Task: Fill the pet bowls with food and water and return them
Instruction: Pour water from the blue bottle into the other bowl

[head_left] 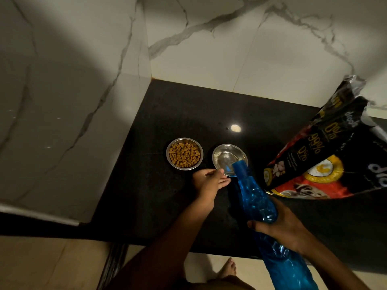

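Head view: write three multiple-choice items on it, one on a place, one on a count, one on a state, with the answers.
1. Where is the kibble bowl relative to the other bowl?
A. to its left
B. to its right
C. stacked on it

2. How many steel bowls are on the counter?
A. one
B. two
C. four

3. What is the state of the blue bottle?
A. standing upright, capped
C. lying flat on the counter
B. tilted, mouth over the bowl

Answers: 1 A, the kibble bowl sits left of the other. 2 B, only these two show. 3 B, the right hand tips it toward the bowl while the left hand touches the rim.
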Tool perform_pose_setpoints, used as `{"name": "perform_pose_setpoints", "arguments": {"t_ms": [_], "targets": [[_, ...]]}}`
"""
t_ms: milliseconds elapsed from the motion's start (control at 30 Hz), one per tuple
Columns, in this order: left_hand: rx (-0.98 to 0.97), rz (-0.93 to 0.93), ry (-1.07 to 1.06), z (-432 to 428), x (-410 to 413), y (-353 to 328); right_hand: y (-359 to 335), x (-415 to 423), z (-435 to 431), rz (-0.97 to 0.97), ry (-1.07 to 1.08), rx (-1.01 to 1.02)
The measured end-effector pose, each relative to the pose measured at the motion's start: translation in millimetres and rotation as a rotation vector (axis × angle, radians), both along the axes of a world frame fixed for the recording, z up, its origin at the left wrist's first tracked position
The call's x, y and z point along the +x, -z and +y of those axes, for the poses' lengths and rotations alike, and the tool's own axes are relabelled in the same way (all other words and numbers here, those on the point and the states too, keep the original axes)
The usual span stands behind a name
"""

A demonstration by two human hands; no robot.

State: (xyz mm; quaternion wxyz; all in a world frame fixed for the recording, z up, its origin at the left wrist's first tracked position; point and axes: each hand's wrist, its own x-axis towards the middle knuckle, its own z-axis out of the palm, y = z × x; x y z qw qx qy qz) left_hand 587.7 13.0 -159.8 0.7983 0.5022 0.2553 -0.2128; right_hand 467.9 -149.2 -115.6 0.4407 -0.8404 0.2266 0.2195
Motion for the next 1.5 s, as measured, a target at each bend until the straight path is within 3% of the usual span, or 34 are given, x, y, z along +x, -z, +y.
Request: {"name": "perform_pose_setpoints", "arguments": {"t_ms": [767, 1067, 1500], "targets": [[-0.013, 0.044, -0.003, 3.1, -0.3, -1.0, -6.3, -5.0, 7.6, -0.059, 0.039, 0.076], [-0.011, 0.041, 0.099, 10.2, -18.7, -2.4, -14.9, -18.5, 10.9, -0.244, 0.100, 0.161], [-0.031, -0.246, 0.395, -22.0, -62.1, -38.7, -46.1, -53.9, 5.4, -0.636, 0.223, 0.149]]}}
